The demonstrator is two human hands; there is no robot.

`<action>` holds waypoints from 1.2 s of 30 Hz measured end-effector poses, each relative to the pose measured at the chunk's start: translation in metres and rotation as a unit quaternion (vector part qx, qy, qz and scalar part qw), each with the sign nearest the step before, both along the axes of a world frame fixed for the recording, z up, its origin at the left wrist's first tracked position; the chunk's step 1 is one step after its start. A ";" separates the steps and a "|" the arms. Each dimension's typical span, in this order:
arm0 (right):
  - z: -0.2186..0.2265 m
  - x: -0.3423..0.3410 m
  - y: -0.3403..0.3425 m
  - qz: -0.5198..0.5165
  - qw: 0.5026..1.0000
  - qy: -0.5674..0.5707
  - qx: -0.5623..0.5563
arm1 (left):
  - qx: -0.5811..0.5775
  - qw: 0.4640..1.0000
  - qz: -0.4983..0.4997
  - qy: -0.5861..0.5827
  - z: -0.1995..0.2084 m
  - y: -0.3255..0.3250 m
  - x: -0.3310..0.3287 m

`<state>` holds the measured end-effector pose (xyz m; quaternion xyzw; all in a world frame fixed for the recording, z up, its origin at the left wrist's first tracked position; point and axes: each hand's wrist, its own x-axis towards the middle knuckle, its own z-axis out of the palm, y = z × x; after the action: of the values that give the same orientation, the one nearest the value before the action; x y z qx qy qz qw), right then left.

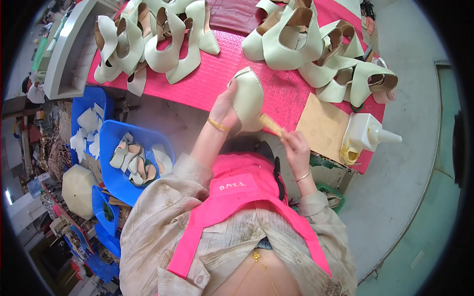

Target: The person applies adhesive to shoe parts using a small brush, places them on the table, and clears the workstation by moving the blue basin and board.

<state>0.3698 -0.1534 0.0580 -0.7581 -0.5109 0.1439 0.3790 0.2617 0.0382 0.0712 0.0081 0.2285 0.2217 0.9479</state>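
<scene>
My left hand [223, 109] grips a cream high-heeled shoe upper [248, 98], holding it upright over the near edge of the pink-covered table [212, 79]. My right hand [295, 143] holds a small wooden-handled brush [271, 124] whose tip touches the lower side of that shoe. Both wrists wear thin gold bangles. A pink apron covers my front.
Cream heeled shoes lie in a cluster at the back left [148, 44] and another at the back right [321, 49]. A brown board [321, 126] and a white glue bottle [368, 135] sit at my right. Blue bins [111, 148] with cream shoe pieces stand at my left.
</scene>
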 end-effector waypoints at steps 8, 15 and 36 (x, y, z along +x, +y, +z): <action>-0.050 -0.021 0.010 0.021 0.997 0.070 -0.008 | -0.039 0.999 0.010 -0.037 -0.052 0.046 -0.009; -0.025 -0.007 0.109 -0.049 0.692 0.702 0.161 | 0.048 0.998 -0.028 0.019 -0.048 0.055 -0.013; 0.021 0.001 0.082 0.034 0.999 -0.002 0.016 | 0.239 0.925 -0.085 0.282 -0.017 -0.001 -0.036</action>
<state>0.3710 -0.0719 0.0788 -0.7347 -0.5392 0.1467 0.3847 0.2260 0.0371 0.0542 0.3158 0.4250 0.1768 0.8297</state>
